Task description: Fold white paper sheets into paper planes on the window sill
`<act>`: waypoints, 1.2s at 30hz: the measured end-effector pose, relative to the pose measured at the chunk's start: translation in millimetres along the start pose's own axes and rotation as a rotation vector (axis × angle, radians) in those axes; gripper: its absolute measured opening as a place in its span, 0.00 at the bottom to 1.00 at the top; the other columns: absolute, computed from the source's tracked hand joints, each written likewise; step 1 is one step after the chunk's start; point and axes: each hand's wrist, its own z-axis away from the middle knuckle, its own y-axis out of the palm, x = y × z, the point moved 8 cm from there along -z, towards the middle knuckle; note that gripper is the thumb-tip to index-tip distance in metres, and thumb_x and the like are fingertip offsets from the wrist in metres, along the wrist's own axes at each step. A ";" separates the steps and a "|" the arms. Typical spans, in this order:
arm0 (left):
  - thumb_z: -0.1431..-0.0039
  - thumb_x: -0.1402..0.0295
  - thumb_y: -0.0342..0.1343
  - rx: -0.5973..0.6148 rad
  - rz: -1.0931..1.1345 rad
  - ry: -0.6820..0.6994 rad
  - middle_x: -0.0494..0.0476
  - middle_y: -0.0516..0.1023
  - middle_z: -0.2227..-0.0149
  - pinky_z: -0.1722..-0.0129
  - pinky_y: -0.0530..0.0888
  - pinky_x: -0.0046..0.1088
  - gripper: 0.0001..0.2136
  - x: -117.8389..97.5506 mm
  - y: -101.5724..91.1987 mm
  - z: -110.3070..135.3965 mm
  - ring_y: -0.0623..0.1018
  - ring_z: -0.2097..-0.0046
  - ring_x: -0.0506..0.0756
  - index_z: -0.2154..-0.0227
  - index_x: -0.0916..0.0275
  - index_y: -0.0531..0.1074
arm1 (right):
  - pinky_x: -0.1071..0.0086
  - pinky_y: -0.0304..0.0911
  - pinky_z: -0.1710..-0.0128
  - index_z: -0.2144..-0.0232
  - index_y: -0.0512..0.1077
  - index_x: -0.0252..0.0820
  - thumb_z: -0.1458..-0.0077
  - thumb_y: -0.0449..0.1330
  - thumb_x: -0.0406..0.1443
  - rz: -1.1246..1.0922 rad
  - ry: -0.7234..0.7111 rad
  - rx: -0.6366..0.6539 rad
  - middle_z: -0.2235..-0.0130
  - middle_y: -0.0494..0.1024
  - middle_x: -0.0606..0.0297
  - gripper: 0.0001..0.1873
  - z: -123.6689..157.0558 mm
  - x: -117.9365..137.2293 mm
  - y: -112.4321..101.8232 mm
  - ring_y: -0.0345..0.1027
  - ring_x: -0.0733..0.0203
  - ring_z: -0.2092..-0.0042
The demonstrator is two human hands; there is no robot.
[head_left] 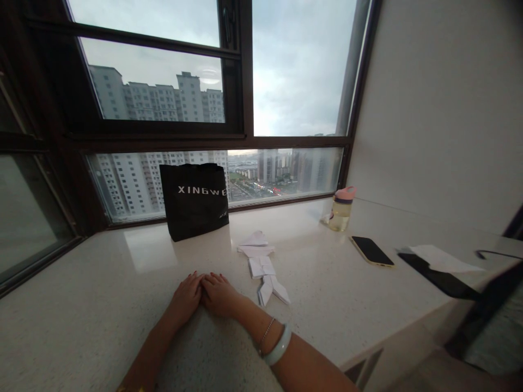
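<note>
My left hand (188, 296) lies palm down on the pale speckled counter (93, 310), its fingers flat and holding nothing. Touching it at the fingers is my right hand (220, 295), also flat and without anything in it; a bracelet and a pale bangle circle that wrist. Just right of my right hand is a folded white paper figure (262, 267), with a fan-like top, a square middle and two pointed legs. Neither hand touches it.
A black bag (196, 204) stands by the window. To the right are a drink bottle (340, 212) with a pink lid, a phone (371, 251) with a yellow edge, and a dark flat item (445, 280) partly under a white paper sheet (443, 258). The counter's front edge runs lower right.
</note>
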 end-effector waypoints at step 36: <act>0.45 0.71 0.37 0.017 0.019 0.008 0.63 0.65 0.46 0.44 0.58 0.38 0.20 -10.8 -7.6 3.0 0.63 0.44 0.56 0.51 0.66 0.64 | 0.52 0.47 0.46 0.45 0.53 0.34 0.45 0.46 0.37 -0.021 0.010 0.025 0.44 0.60 0.50 0.25 0.0 -1.1 -0.7 0.48 0.50 0.42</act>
